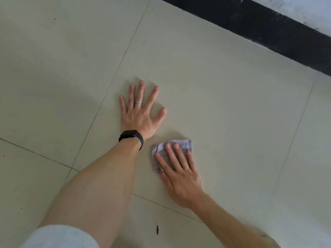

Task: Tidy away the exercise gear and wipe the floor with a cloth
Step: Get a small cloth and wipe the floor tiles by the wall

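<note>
Right hand [180, 174] presses flat on a folded grey cloth [172, 153], left hand [141, 113] splayed on smooth pale tile floor [232, 113], black skirting [268, 27] upper right.

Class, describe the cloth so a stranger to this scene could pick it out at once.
A pale tiled floor runs below a black skirting band. On it, the right hand presses flat on the cloth, beside the left hand. It is a small folded greyish-lilac square, the only fabric on the tiles.
</note>
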A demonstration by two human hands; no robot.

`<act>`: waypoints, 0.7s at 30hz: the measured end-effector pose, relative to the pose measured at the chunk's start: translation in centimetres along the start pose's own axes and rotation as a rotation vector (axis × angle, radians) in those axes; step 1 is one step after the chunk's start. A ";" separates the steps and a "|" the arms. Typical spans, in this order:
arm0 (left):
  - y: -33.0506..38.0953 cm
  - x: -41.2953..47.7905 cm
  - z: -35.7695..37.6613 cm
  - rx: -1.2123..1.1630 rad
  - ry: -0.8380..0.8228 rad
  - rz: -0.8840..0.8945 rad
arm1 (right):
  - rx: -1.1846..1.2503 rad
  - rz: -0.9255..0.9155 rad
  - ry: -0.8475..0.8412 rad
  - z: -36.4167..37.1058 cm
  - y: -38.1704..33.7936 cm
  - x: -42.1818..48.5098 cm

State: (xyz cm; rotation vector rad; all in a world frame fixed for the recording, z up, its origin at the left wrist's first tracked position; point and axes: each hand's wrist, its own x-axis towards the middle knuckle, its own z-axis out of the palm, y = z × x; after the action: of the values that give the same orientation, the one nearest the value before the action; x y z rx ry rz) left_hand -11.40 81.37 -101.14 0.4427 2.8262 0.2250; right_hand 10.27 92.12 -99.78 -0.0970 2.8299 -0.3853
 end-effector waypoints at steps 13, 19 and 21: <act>-4.3 -4.9 -1.6 -0.191 0.034 0.172 | 0.084 0.298 0.008 0.0 2.8 -2.5; -7.3 -12.0 0.0 -0.042 -0.163 -0.105 | 0.131 0.517 0.026 4.4 -6.4 -10.8; -7.6 -11.7 0.1 -0.053 -0.218 -0.104 | 0.072 0.237 0.012 4.7 -6.8 -9.9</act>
State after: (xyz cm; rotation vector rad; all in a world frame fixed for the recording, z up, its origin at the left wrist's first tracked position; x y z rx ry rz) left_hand -2.76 70.52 -99.88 0.2885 2.6141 0.2159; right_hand 21.23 85.40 -99.60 0.2536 2.7925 -0.4338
